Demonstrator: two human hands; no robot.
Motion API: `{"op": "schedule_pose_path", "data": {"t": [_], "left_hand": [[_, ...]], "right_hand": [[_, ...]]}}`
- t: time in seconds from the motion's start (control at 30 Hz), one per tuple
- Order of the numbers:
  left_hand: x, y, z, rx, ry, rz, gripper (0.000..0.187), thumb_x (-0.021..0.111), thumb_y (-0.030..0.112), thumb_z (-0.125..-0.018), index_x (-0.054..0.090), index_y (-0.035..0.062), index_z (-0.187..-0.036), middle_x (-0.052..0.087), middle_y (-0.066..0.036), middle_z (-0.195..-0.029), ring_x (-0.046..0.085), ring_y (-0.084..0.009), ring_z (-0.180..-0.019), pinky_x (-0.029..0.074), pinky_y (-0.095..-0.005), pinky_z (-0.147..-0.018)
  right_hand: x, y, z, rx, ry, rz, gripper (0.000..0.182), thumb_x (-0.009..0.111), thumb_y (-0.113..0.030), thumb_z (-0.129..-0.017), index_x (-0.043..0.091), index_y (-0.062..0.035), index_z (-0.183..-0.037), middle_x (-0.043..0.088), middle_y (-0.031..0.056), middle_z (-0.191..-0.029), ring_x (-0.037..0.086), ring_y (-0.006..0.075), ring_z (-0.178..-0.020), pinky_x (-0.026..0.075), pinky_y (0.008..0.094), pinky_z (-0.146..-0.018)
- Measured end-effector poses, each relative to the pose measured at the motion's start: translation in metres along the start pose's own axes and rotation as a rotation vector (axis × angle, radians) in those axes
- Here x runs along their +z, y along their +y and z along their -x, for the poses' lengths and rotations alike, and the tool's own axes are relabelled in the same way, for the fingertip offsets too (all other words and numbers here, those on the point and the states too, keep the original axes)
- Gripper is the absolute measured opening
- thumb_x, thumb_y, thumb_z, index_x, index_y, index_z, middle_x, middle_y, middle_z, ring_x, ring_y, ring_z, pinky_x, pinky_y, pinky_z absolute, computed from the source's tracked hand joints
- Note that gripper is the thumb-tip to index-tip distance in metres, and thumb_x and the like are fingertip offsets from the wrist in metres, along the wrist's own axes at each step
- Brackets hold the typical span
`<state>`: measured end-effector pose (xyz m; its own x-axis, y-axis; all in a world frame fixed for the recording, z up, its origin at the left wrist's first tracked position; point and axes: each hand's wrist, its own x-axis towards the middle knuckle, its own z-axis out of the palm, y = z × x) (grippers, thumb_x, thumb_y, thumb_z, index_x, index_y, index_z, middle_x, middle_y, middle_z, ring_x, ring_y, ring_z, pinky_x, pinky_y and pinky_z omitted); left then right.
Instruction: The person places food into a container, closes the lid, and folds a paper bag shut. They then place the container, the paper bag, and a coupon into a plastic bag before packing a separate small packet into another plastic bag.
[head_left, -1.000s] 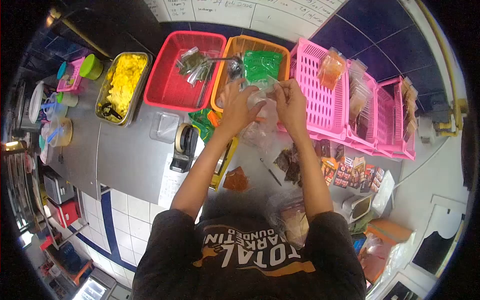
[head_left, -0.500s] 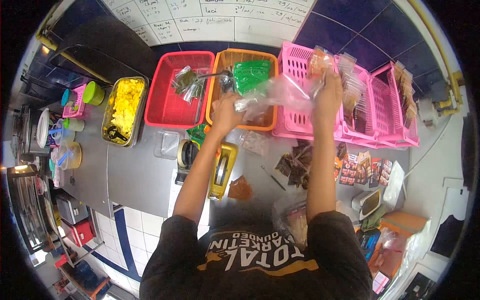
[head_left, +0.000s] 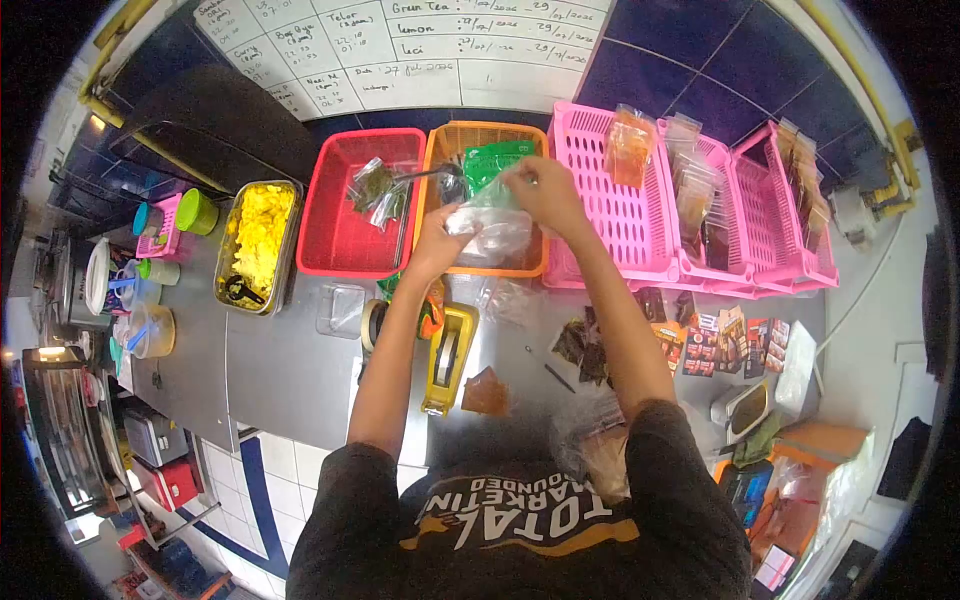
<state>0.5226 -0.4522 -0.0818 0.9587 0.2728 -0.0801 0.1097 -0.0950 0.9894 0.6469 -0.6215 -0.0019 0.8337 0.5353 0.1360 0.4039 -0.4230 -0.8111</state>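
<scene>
A clear plastic bag (head_left: 498, 232) hangs between my two hands above the orange basket (head_left: 490, 271). My left hand (head_left: 440, 246) grips the bag's left side, thumb pressed against it. At its upper right, my right hand (head_left: 548, 200) pinches the plastic with bent fingers. Behind the bag, a green plastic packet (head_left: 490, 156) lies in the orange basket, partly covered. A dark-handled utensil (head_left: 430, 174) reaches across that basket's left rim. What the bag contains, if anything, cannot be made out.
The red basket (head_left: 335, 262) on the left holds small packets. Pink baskets (head_left: 590, 225) on the right hold orange and brown sachets. A metal tray (head_left: 285, 255) carries yellow food. Nearer me are a yellow tape dispenser (head_left: 447, 360), a brown sachet (head_left: 485, 392) and printed cards (head_left: 735, 340).
My right hand has moved left from the pink basket to above the orange one. The plastic, stretched wide before, now hangs gathered between my hands. The view has shifted slightly.
</scene>
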Motion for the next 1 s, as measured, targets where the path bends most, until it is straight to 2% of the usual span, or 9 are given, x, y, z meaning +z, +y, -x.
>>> {"op": "schedule_pose_path", "data": {"t": [0.13, 0.37, 0.47, 0.57, 0.63, 0.73, 0.8, 0.93, 1.0], "left_hand": [[0.001, -0.006, 0.003, 0.097, 0.001, 0.021, 0.034, 0.073, 0.008, -0.087, 0.067, -0.0032, -0.118, 0.072, -0.008, -0.105, 0.063, -0.0131, -0.092, 0.05, -0.0289, -0.083], [-0.002, 0.011, 0.007, -0.051, 0.109, 0.089, 0.032, 0.072, 0.013, -0.09, 0.067, -0.0033, -0.117, 0.071, -0.007, -0.105, 0.064, -0.0135, -0.094, 0.05, -0.0304, -0.084], [-0.003, 0.011, 0.002, -0.06, 0.174, 0.15, 0.031, 0.072, 0.017, -0.09, 0.068, -0.0028, -0.114, 0.071, -0.006, -0.103, 0.064, -0.0135, -0.091, 0.051, -0.0306, -0.082], [0.0, 0.027, 0.001, -0.075, 0.264, 0.23, 0.029, 0.072, 0.019, -0.09, 0.069, -0.0014, -0.111, 0.071, -0.005, -0.099, 0.063, -0.0132, -0.087, 0.05, -0.0307, -0.078], [-0.002, 0.026, -0.003, -0.099, 0.286, 0.279, 0.029, 0.073, 0.021, -0.09, 0.069, -0.0006, -0.109, 0.07, -0.005, -0.096, 0.063, -0.013, -0.084, 0.05, -0.0308, -0.076], [-0.01, 0.027, -0.01, -0.172, 0.281, 0.309, 0.03, 0.073, 0.024, -0.09, 0.069, 0.0003, -0.107, 0.07, -0.005, -0.094, 0.062, -0.0126, -0.081, 0.05, -0.0312, -0.072], [-0.009, 0.053, -0.004, -0.258, 0.314, 0.262, 0.03, 0.073, 0.026, -0.089, 0.07, 0.0008, -0.105, 0.069, -0.005, -0.093, 0.061, -0.0122, -0.079, 0.049, -0.0311, -0.071], [-0.01, 0.048, -0.007, -0.178, 0.274, 0.205, 0.034, 0.071, 0.031, -0.09, 0.07, -0.0004, -0.103, 0.069, -0.005, -0.089, 0.062, -0.0123, -0.077, 0.048, -0.0309, -0.068], [-0.017, 0.044, -0.012, -0.308, 0.232, 0.148, 0.035, 0.071, 0.032, -0.09, 0.07, -0.0005, -0.103, 0.069, -0.006, -0.088, 0.062, -0.0127, -0.077, 0.048, -0.0308, -0.068]], "right_hand": [[-0.012, 0.001, -0.004, 0.047, 0.353, -0.497, 0.032, 0.065, -0.026, -0.093, 0.063, -0.0006, -0.111, 0.072, 0.0092, -0.102, 0.066, 0.0186, -0.082, 0.053, 0.0348, -0.078], [-0.122, -0.013, 0.001, 0.141, 0.605, -0.918, 0.04, 0.063, -0.03, -0.094, 0.06, -0.0006, -0.12, 0.072, 0.0107, -0.105, 0.067, 0.0242, -0.079, 0.054, 0.0382, -0.071], [-0.117, -0.061, 0.034, -0.147, 0.478, 0.468, 0.033, 0.066, -0.028, -0.09, 0.063, -0.0048, -0.112, 0.072, 0.0165, -0.095, 0.07, 0.0317, -0.078, 0.055, 0.0407, -0.071], [-0.075, -0.07, 0.046, -0.165, 0.241, 0.469, 0.024, 0.069, -0.024, -0.086, 0.065, -0.0088, -0.104, 0.069, 0.0213, -0.086, 0.068, 0.0371, -0.079, 0.055, 0.0428, -0.073], [-0.045, -0.068, 0.051, -0.119, 0.115, 0.433, 0.022, 0.071, -0.023, -0.083, 0.067, -0.0106, -0.102, 0.069, 0.0165, -0.09, 0.069, 0.0348, -0.082, 0.055, 0.0444, -0.074], [-0.005, -0.05, 0.051, -0.359, 0.129, 0.222, 0.026, 0.074, -0.025, -0.082, 0.068, -0.0131, -0.104, 0.069, 0.0108, -0.096, 0.068, 0.0311, -0.086, 0.055, 0.0433, -0.071], [0.01, -0.049, 0.048, -0.37, 0.033, 0.327, 0.03, 0.075, -0.028, -0.081, 0.069, -0.0139, -0.107, 0.069, 0.0075, -0.098, 0.068, 0.0293, -0.087, 0.055, 0.0423, -0.071], [0.03, -0.037, 0.038, -0.444, -0.099, 0.377, 0.033, 0.075, -0.032, -0.081, 0.071, -0.0141, -0.108, 0.068, 0.0061, -0.099, 0.068, 0.0275, -0.086, 0.055, 0.041, -0.073], [0.04, -0.027, 0.034, -0.404, -0.081, 0.346, 0.028, 0.075, -0.032, -0.082, 0.073, -0.0124, -0.103, 0.068, 0.0072, -0.097, 0.068, 0.029, -0.086, 0.054, 0.0412, -0.073]]}}
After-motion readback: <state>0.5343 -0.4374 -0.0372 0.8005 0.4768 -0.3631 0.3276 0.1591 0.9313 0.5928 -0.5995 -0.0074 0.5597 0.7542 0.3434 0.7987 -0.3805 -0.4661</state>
